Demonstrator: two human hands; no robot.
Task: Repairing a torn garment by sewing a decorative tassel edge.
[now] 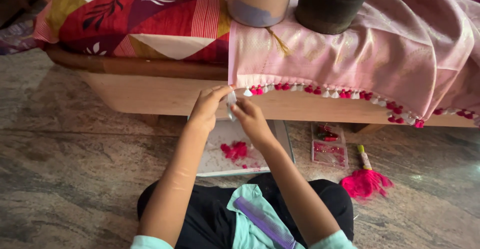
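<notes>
A pink cloth (350, 54) hangs over the edge of a wooden bed, its hem lined with small red and white tassels (320, 90). My left hand (207, 106) pinches the cloth's lower left corner. Just to its right, my right hand (250, 119) holds a small white tassel (231, 99) at that same corner. The fingers of both hands meet there. Below my hands a flat white tray (280, 139) lies on the floor with loose red threads (235, 150) on it.
A clear plastic box (328, 146) of red bits and a pink thread bundle (366, 181) lie on the stone floor at the right. A purple comb (265, 224) rests on my lap. Two round pots (330, 4) weigh down the cloth on the patterned bedsheet (135, 14).
</notes>
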